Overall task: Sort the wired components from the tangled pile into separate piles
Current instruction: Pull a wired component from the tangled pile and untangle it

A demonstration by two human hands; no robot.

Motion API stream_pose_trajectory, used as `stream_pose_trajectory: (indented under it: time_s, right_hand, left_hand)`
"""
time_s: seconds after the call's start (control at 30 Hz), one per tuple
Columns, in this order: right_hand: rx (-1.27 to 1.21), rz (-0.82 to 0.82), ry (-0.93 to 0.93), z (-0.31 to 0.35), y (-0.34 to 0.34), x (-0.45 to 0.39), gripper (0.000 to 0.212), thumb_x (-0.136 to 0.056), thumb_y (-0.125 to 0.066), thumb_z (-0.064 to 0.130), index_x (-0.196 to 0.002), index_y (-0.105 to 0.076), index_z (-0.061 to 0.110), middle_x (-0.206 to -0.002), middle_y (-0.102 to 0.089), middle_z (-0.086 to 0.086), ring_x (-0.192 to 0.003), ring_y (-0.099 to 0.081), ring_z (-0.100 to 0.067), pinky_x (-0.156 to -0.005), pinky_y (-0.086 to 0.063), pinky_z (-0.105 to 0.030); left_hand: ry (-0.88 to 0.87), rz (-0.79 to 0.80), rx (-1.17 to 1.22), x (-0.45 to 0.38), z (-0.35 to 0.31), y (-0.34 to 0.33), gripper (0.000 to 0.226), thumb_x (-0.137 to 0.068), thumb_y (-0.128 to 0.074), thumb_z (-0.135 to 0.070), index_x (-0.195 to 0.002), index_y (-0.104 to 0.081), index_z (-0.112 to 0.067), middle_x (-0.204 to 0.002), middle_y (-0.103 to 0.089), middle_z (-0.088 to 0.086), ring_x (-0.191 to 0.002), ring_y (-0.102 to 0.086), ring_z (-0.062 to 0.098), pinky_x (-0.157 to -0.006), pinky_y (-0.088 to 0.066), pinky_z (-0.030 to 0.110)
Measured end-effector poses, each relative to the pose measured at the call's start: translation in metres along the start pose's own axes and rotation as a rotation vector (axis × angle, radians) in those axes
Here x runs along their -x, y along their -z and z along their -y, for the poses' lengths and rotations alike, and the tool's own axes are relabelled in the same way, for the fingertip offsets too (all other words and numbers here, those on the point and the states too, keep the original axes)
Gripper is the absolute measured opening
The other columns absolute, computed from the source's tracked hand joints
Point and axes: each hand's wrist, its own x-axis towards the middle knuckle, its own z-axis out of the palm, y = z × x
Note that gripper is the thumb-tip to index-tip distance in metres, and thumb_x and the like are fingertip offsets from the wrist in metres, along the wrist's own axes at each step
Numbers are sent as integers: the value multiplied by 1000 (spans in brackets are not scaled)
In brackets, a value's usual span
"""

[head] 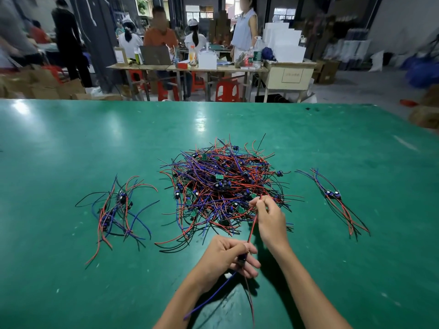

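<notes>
Workshop floor behind, with people seated at a cluttered trestle table (187,67) and red stools beneath it; work proceeds on a green bench mat (71,143).

Central tangled pile (221,184) of red, blue and black leads with small green boards remains large and sits straight ahead of both hands. Two sorted groups flank it: a loose left pile (116,210), well apart from the tangle, and a smaller, straighter right pile (332,198), its wires running from far-left to near-right.

One wired component (242,257) is partly drawn out. Left hand (228,257) grips its dark body, fingers curled round it; blue and red tails hang toward the viewer. Right hand (268,219) pinches the component's red lead (251,229) at the near edge of the tangle, fingertips closed on the wire.

Governing relation: the red lead runs taut from the left hand up and slightly right to the right hand, its far end apparently caught in the pile. Right hand is nearer the snag; left hand anchors.

Judgement: extraction in hand, sorting at an early stage. The next pull should follow the lead's axis toward the viewer; a sideways tug risks dragging neighbouring components off the heap.
</notes>
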Motion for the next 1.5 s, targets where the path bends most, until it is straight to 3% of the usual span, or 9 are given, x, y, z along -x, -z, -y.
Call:
stream_pose_trajectory:
  time_s: [0.13,0.3,0.4,0.53,0.7,0.77,0.93,1.17,1.5]
  right_hand:
    - [-151,62,41,-5,5,9,23,-109,-43,36,-106,-65,41,-93,-72,13,-66,-61,-2,-62,-46,-20]
    - [65,304,259,-26,17,38,23,-96,-69,24,-112,-68,41,-105,-74,16,-93,-69,-6,-82,-53,-30]
    - [91,303,354,-21,12,59,29,-85,-77,36,-108,-64,48,-100,-72,22,-85,-68,-6,-75,-52,-18]
    - [-129,139,277,-9,2,74,32,-84,-79,37,-113,-65,41,-90,-74,16,-73,-68,-9,-63,-47,-14]
    - [-361,125,81,0,-9,81,38,-85,-81,15,-118,-70,31,-89,-77,3,-75,-71,-12,-64,-56,-34]
    - [-446,121,41,4,-13,82,33,-87,-78,10,-115,-73,27,-88,-77,-3,-71,-67,-12,-64,-55,-30]
    - [-749,244,-166,7,-8,82,33,-100,-55,0,-113,-76,22,-95,-76,-19,-62,-61,-18,-59,-51,-23]
    - [-963,344,-293,7,-3,82,46,-81,-75,9,-125,-69,20,-119,-74,-10,-67,-65,-10,-55,-55,-20]
    - [-829,165,-367,20,-4,70,28,-79,-74,33,-98,-79,14,-92,-77,0,-71,-68,-7,-54,-51,-18]
  left_hand:
    - [-35,-43,100,-1,2,2,22,-102,-56,-16,-97,-75,-7,-94,-75,20,-71,-72,23,-67,-58,28]
    - [-104,-293,761,-9,-2,2,31,-87,-64,-23,-111,-70,-5,-98,-74,16,-78,-74,19,-66,-61,26]
    - [-188,-351,920,-13,-6,-1,31,-88,-63,-22,-113,-68,-5,-95,-73,16,-84,-75,21,-68,-61,27]
    - [-324,-432,903,-19,-17,-9,31,-94,-56,-25,-115,-60,-2,-103,-74,18,-99,-74,25,-77,-61,28]
    - [-348,-546,759,-22,-23,-17,25,-99,-53,-28,-107,-60,-5,-117,-69,22,-104,-73,24,-101,-51,48]
    - [-338,-558,746,-20,-22,-21,23,-99,-53,-26,-107,-59,-6,-120,-70,21,-103,-74,22,-97,-50,51]
    - [-311,-536,751,-11,-22,-18,31,-90,-57,-34,-104,-59,-6,-105,-77,13,-79,-75,15,-54,-58,25]
    - [-329,-526,747,-11,-18,-15,34,-88,-60,-34,-107,-57,-6,-112,-74,18,-99,-75,22,-70,-62,26]
    - [-392,-526,522,-8,-5,-14,42,-86,-65,-33,-112,-59,-2,-113,-74,18,-107,-72,27,-82,-59,26]
